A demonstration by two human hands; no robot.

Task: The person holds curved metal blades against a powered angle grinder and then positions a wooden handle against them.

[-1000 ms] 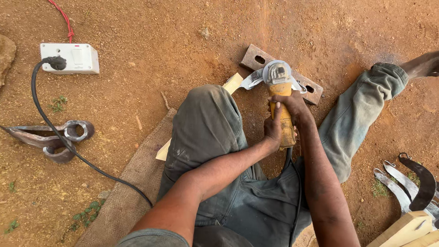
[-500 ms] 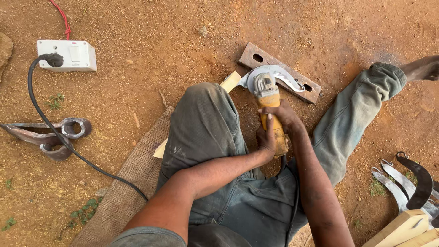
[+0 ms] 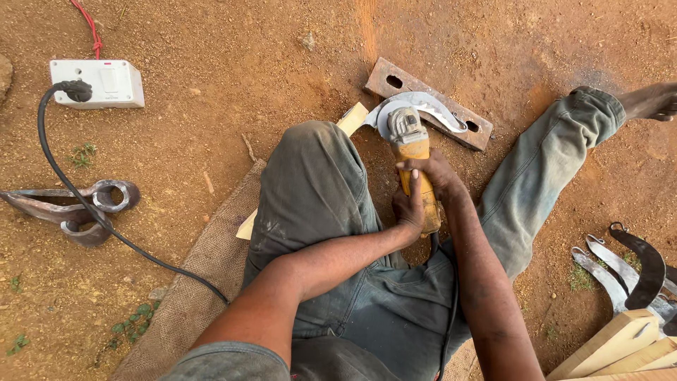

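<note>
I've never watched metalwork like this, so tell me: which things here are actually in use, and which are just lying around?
In use:
- yellow angle grinder, gripped by left hand and right hand
- curved blade under its disc
- slotted metal bar beneath
- socket box with black cable

Lying about:
- forged pieces far left
- finished blades lower right
- wooden pieces

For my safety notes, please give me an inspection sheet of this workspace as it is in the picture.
Surface: bare reddish dirt ground; burlap mat under the seated person.
Job's things: yellow angle grinder on a curved metal blade lying over a slotted metal bar.
Clutter: forged blades at left; more blades and wooden pieces at right.
Grippers: left hand and right hand both grip the grinder body.
Cables: black cord plugged into white socket box; red wire behind it.
Surroundings: bare foot near the work; no other person seen.
</note>
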